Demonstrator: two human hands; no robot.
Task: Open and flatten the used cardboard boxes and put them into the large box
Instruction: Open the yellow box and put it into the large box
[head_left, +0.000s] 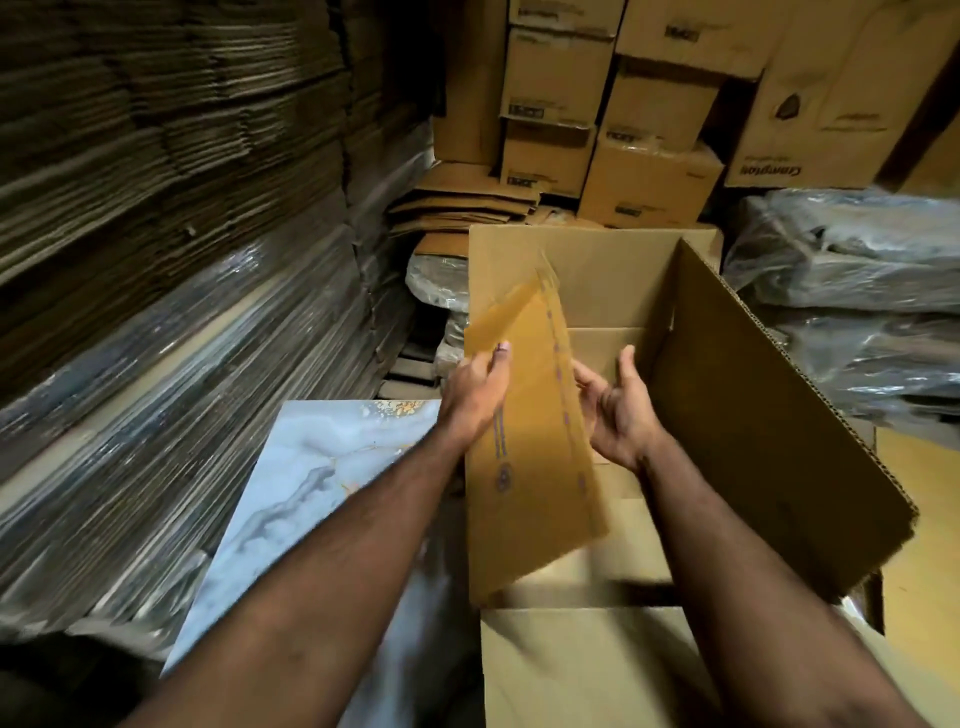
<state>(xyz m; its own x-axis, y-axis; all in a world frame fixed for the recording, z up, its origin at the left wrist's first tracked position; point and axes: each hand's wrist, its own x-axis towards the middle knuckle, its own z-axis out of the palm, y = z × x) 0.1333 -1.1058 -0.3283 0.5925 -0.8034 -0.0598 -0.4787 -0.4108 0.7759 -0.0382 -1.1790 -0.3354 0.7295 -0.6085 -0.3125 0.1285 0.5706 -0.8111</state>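
Observation:
A flattened brown cardboard box (535, 467) with purple print stands on edge along the left inner wall of the large open box (769, 441). My left hand (475, 395) grips its upper left part, thumb on the front face. My right hand (621, 410) hovers just right of the flattened box inside the large box, palm up and fingers apart, holding nothing. The large box's right flap stands up and its near flap (587, 670) lies below my arms.
Tall stacks of flattened cardboard, some wrapped in plastic (171, 291), fill the left. A marbled blue-white sheet (306, 499) lies left of the large box. Stacked closed cartons (649, 140) stand behind it, and plastic-wrapped bundles (857, 291) lie to the right.

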